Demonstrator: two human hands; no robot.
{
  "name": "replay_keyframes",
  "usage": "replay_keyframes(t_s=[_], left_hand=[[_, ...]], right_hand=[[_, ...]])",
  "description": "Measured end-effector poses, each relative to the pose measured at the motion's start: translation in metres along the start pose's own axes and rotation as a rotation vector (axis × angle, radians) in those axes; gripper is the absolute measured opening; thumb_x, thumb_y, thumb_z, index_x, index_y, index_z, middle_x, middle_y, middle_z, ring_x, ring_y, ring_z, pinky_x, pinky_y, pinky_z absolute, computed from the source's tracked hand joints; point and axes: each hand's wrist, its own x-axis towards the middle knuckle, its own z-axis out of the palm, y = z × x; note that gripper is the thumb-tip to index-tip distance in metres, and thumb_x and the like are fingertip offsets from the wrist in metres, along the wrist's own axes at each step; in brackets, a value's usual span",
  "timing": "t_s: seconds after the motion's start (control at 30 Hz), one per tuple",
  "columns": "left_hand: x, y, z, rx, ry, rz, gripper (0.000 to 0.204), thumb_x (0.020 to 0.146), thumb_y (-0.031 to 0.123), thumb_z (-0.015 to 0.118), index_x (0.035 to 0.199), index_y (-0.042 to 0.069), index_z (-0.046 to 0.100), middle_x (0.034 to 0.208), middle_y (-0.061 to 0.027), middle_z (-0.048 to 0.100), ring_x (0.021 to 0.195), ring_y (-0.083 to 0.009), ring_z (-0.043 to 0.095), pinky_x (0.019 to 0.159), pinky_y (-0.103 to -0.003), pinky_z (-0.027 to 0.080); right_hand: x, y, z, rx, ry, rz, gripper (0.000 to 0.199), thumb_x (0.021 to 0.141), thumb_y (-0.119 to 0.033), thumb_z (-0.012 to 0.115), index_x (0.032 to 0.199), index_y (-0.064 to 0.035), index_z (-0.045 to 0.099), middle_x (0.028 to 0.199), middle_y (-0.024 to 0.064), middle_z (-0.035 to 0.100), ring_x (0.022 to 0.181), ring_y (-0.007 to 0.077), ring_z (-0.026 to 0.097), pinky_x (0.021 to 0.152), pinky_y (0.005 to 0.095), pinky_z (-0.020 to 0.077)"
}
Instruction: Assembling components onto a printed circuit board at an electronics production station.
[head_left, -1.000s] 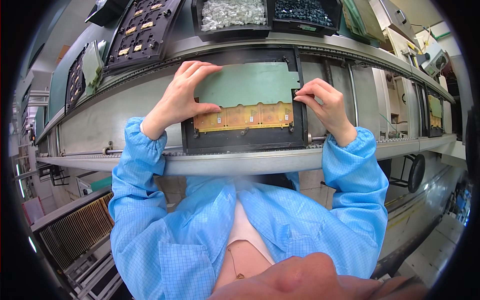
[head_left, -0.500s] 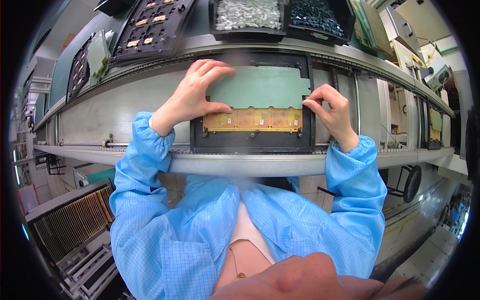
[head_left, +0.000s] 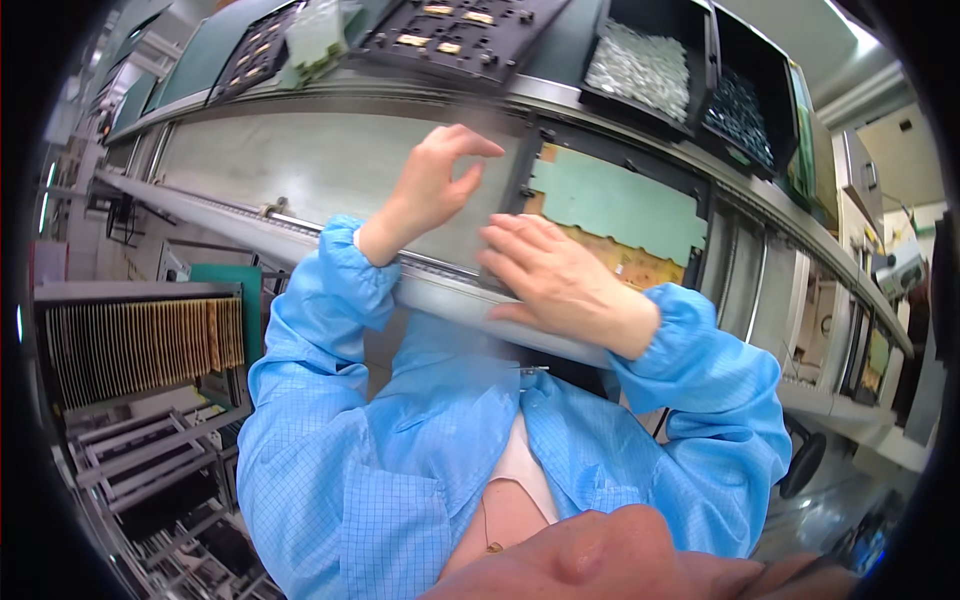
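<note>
A pale green sheet (head_left: pixel 620 205) lies over the yellow-brown circuit board panel (head_left: pixel 640 268), whose near strip stays uncovered. Both sit in a black fixture tray (head_left: pixel 700 200) on the conveyor. Left of that tray, my left hand (head_left: pixel 432 190) hangs over the metal bed with thumb and fingers apart and nothing between them. My right hand (head_left: pixel 565 280) is stretched out flat, palm down, at the tray's near left corner. It hides part of the tray and the board's near left end; I cannot tell whether it touches them.
Behind the conveyor rail stand a black bin of clear pieces (head_left: pixel 640 72), a bin of dark pieces (head_left: pixel 740 120) and a black fixture with small parts (head_left: pixel 455 38). Green sheets (head_left: pixel 318 40) lie at the far left. A rack of boards (head_left: pixel 145 340) stands at lower left.
The view has turned left, so the tray appears farther right and tilted. My left hand has come away from the green sheet. My right hand has moved from its right edge to the tray's near left.
</note>
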Motion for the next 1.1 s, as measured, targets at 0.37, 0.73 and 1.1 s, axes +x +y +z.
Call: replay_keyframes(t_s=[0.37, 0.73, 1.1], left_hand=[[0.029, -0.059, -0.014, -0.716, 0.18, -0.743, 0.047, 0.088, 0.044, 0.073, 0.102, -0.001, 0.068, 0.09, -0.0095, 0.068, 0.077, -0.0179, 0.067, 0.071, -0.03, 0.057], [0.088, -0.064, 0.017, -0.831, 0.044, -0.944, 0.061, 0.088, 0.051, 0.067, 0.103, -0.008, 0.067, 0.091, -0.019, 0.072, 0.072, -0.0221, 0.071, 0.065, -0.031, 0.06], [-0.021, -0.058, -0.026, -1.327, 0.319, -0.662, 0.033, 0.095, 0.019, 0.061, 0.117, -0.005, 0.061, 0.111, -0.0144, 0.069, 0.101, -0.0231, 0.068, 0.094, -0.04, 0.054]], right_hand=[[-0.034, 0.028, 0.001, -0.007, -0.296, 0.042, 0.042, 0.092, -0.038, 0.064, 0.111, 0.0003, 0.062, 0.089, 0.0137, 0.063, 0.095, 0.0301, 0.06, 0.107, 0.0445, 0.0413], [-0.156, 0.032, -0.071, -0.144, -0.282, 0.523, 0.022, 0.09, -0.025, 0.067, 0.091, -0.0031, 0.071, 0.087, 0.0131, 0.068, 0.092, 0.0297, 0.064, 0.108, 0.0457, 0.0417], [-0.209, 0.051, -0.101, -0.391, -0.279, 0.839, 0.021, 0.092, -0.022, 0.066, 0.087, -0.0023, 0.07, 0.078, 0.0166, 0.067, 0.083, 0.0344, 0.065, 0.105, 0.0488, 0.041]])
